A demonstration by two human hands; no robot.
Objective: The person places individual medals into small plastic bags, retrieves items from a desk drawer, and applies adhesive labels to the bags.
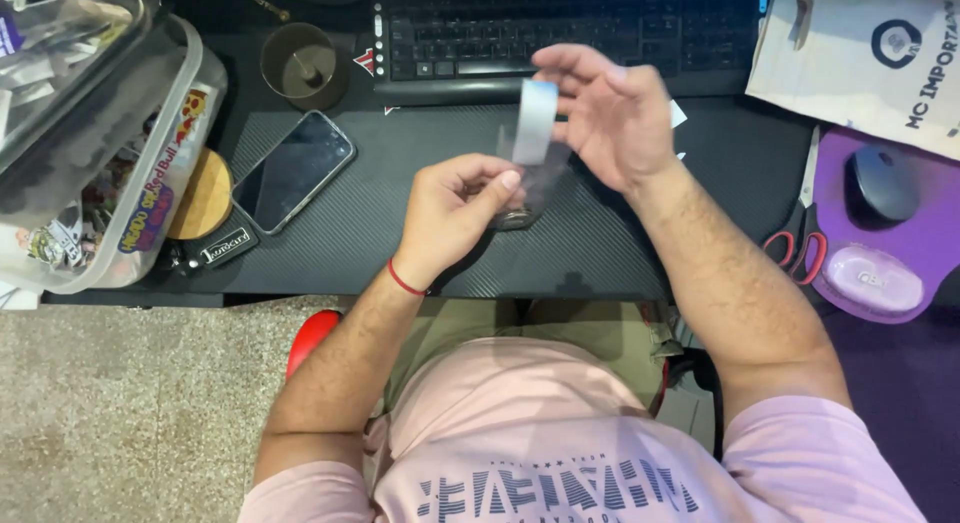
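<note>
Pink cotton shirt point(560, 433) fills the lower frame; both forearms reach up to mid-frame. Left hand point(455, 208), red cord at the wrist, curls knuckles-up, fingers point(490, 178) pinched on a clear plastic sleeve point(525, 188) above the black textured desk point(400, 253). Right hand point(610, 113), palm toward the camera, fingertips closed on a pale, flat strip point(535, 121), long axis near vertical, centre frame. Beyond: glossy phone point(293, 170), keyboard point(560, 28), purple mouse pad point(930, 233) at right.
</note>
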